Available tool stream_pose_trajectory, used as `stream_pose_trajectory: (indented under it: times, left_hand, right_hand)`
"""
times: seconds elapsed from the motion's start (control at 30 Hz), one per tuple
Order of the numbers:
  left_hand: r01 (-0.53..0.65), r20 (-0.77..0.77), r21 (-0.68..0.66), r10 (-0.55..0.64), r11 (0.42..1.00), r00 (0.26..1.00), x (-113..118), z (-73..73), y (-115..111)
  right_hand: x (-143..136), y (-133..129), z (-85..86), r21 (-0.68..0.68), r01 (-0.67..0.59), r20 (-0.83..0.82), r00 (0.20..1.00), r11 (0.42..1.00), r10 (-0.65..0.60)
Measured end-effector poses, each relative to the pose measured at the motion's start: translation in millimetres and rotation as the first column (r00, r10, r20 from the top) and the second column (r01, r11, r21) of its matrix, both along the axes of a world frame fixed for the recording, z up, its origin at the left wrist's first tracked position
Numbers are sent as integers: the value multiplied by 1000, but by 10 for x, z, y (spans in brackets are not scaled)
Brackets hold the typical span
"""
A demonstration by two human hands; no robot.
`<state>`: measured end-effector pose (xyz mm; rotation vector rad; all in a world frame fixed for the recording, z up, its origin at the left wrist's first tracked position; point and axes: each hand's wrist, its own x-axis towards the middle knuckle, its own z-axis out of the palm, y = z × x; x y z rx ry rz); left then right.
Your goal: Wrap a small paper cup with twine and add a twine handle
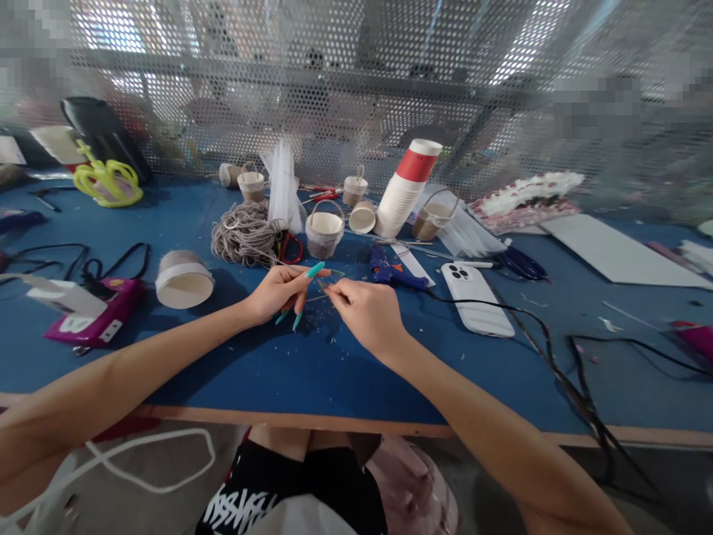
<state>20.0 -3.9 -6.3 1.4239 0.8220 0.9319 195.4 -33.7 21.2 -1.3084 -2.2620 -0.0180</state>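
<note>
Left of the glue gun point(394, 272), the right hand point(368, 308) pinches a thin string point(321, 283) between thumb and bent fingers. The left hand point(284, 290) meets it there, thumb and forefinger held narrow, though I cannot tell if they grip it too. Behind the glue gun leans a stack of cups point(396, 204); to its right lies a phone point(477, 299); well left sits a heap of cord point(245, 232)
</note>
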Motion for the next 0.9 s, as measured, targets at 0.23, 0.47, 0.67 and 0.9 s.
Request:
stream_pose_trajectory:
  times: [0.23,0.47,0.67,0.9]
  left_hand:
    - [-11,28,-8,12,1000,1000,-32,-1,13]
    - [-36,28,-47,37,998,999,-68,-9,74]
    - [-25,17,-47,25,999,1000,-52,-5,58]
    - [-50,16,3,50,999,999,-18,-12,68]
  right_hand:
    - [-94,-24,-99,-301,-129,-392,920,945,1]
    - [-20,210,-77,-673,-452,-629,767,586,-131]
    - [25,210,-34,-610,-317,-535,841,726,-82]
    - [31,153,-30,-166,-55,-271,963,985,8]
